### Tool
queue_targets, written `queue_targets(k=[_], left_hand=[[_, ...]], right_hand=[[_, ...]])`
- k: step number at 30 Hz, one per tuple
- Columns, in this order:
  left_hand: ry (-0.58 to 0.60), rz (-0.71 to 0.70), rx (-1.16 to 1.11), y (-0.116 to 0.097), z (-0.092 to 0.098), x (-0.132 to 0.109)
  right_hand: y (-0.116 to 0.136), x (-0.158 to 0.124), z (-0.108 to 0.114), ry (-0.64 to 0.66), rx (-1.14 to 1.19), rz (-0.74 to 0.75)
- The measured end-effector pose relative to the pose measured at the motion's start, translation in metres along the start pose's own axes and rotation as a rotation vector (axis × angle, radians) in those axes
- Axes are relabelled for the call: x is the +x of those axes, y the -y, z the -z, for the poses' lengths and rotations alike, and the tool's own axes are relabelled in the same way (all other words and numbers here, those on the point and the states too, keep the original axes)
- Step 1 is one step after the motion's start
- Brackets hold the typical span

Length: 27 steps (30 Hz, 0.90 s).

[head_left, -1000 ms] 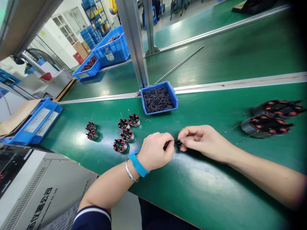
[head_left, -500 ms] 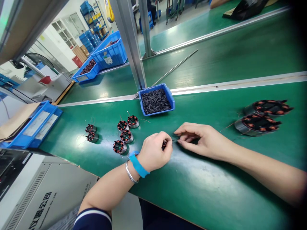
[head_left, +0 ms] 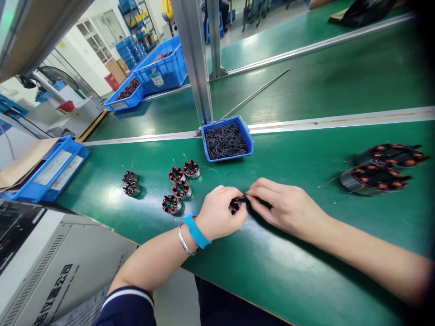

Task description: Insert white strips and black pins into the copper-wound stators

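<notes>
My left hand is closed around a small motor stator with copper windings, held just above the green table. My right hand pinches a thin black piece at its fingertips, touching the stator from the right. Several more small stators lie in a loose group to the left of my left hand, with two others further left. A small blue bin of black tubes stands behind my hands.
Two larger stators lie at the right. A blue tray sits at the left edge over a grey machine. A metal post, a thin rod and blue crates stand behind.
My right hand drew back slightly from the stator, then came in again; its fingertips now meet the stator in my left hand. The view shifted a little.
</notes>
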State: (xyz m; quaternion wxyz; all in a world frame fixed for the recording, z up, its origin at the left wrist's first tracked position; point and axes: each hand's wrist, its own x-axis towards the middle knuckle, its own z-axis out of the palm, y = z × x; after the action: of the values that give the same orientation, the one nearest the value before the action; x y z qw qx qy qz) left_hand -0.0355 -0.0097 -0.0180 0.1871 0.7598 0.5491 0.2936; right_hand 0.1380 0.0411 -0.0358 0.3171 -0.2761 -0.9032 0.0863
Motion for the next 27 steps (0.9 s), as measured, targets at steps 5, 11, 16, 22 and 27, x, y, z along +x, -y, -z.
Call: queue_targets(k=[5,11,16,22,27], left_hand=[[-0.037,0.036,0.043,0.0,-0.005,-0.001],[-0.102,0.107,0.05,-0.004,-0.011,-0.003],[-0.087,0.085,0.038,-0.004,-0.012,-0.002],[0.102,0.024,0.092,-0.008,0.028,-0.003],[0.235,0.153,0.113,-0.003,0.05,-0.005]], right_hand=[[0.01,0.004,-0.01,-0.036,-0.163,-0.08],[0.03,0.002,-0.016,-0.026,0.151,-0.361],[0.036,-0.006,-0.012,-0.007,0.497,-0.416],[0.023,-0.005,-0.007,0.005,0.81,-0.518],[0.027,0.004,-0.006,-0.023,0.857,-0.508]])
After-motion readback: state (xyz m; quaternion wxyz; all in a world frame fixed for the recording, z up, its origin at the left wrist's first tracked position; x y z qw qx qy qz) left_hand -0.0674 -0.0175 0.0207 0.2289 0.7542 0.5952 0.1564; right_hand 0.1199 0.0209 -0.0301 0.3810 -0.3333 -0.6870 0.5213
